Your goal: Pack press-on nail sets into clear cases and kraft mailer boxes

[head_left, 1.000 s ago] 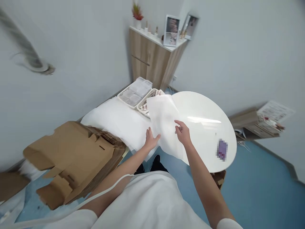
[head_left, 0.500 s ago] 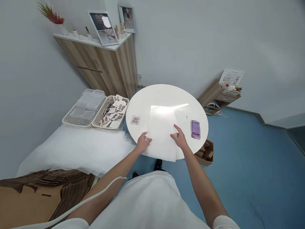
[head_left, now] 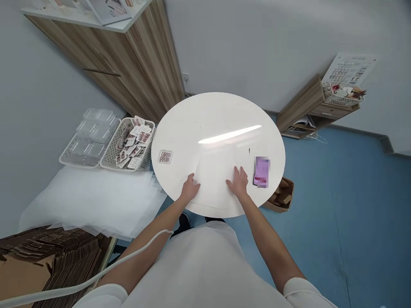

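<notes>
White sheet (head_left: 213, 176) lies between left hand (head_left: 190, 188) — grip unclear — and loosely spread right hand (head_left: 239, 184).

A thin, translucent whitish sheet (head_left: 213, 173) lies flat on the round white table (head_left: 181, 124).

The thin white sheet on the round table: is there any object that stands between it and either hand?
Nothing visible. The sheet lies between the left hand and the right hand, both at its sides; the clear case and the purple item lie outside them.
</notes>
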The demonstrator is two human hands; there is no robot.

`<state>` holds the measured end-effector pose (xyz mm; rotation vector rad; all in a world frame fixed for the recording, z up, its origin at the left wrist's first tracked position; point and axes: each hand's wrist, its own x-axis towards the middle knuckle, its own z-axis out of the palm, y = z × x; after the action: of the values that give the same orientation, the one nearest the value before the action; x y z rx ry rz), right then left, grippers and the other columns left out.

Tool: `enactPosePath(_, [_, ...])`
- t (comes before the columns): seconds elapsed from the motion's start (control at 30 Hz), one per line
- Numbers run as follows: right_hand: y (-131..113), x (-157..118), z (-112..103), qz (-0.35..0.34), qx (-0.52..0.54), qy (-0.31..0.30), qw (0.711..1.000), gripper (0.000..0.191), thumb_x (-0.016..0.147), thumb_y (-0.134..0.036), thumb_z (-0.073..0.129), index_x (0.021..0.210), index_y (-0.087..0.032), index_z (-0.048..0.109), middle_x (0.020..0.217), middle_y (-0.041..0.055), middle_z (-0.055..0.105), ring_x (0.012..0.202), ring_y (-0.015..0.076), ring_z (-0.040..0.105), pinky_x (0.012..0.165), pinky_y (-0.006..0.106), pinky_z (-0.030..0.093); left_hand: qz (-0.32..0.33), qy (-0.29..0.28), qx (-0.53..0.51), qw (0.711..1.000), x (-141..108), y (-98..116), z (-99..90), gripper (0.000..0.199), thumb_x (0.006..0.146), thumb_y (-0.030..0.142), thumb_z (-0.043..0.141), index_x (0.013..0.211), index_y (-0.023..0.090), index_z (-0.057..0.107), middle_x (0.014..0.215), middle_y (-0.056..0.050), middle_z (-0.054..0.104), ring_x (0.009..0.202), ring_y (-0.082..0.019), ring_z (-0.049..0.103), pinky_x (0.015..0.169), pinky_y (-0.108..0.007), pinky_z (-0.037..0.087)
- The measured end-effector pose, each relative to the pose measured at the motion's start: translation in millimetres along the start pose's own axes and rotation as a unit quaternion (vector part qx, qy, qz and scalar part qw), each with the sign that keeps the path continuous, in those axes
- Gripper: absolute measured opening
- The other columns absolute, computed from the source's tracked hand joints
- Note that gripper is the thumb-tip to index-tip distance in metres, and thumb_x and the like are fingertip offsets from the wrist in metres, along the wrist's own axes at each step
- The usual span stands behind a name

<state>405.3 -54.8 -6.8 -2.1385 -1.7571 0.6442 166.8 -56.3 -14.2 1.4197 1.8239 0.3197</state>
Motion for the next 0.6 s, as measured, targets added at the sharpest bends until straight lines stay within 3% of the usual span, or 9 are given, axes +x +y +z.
enactPosePath(0.1, [-2,-13,3,-0.086,-0.084,-0.005,0.993,0.071,0.075,-0.038,0.051,0.136,-0.019,0.019,0.145,0.0124,0.01,0.131,0.0303,0.009,0.099,0.05,0.019,0.101,0.061,0.114,0.986,-9,-1,3.8,0.064,0.074,0.029,0.052,0.131,0.013,0.027,0.127,-0.017,0.041,0.117,-0.027,0.039,0.092,-0.04,0.035])
enactPosePath(0.23, [-4,-33,12,-0.177,-0.131,-0.111,0.969,0.07,0.077,-0.043,0.047,0.136,-0.019,0.019,0.145,0.0109,0.011,0.133,0.0274,0.005,0.101,0.047,0.015,0.221,-0.003,0.257,0.941,-28,-6,10.0,0.059,0.078,0.034,0.046,0.133,0.018,0.029,0.142,-0.012,0.022,0.13,-0.029,0.017,0.1,-0.046,0.021])
enactPosePath(0.33, [-1,-31,15,-0.176,-0.154,-0.167,0.958,0.071,0.077,-0.049,0.045,0.136,-0.02,0.019,0.146,0.0097,0.009,0.133,0.0276,0.004,0.102,0.049,0.012,0.212,-0.044,0.308,0.926,-34,-5,13.9,0.059,0.081,0.038,0.039,0.136,0.021,0.023,0.144,-0.01,0.017,0.132,-0.028,0.008,0.101,-0.05,0.015])
enactPosePath(0.6, [2,0,7,-0.155,-0.174,-0.197,0.952,0.073,0.077,-0.053,0.043,0.137,-0.022,0.017,0.146,0.0081,0.005,0.133,0.0269,0.002,0.101,0.051,0.006,0.194,-0.05,0.313,0.929,-16,6,13.5,0.065,0.08,0.044,0.04,0.137,0.022,0.019,0.145,-0.01,0.012,0.133,-0.03,0.004,0.101,-0.054,0.009])
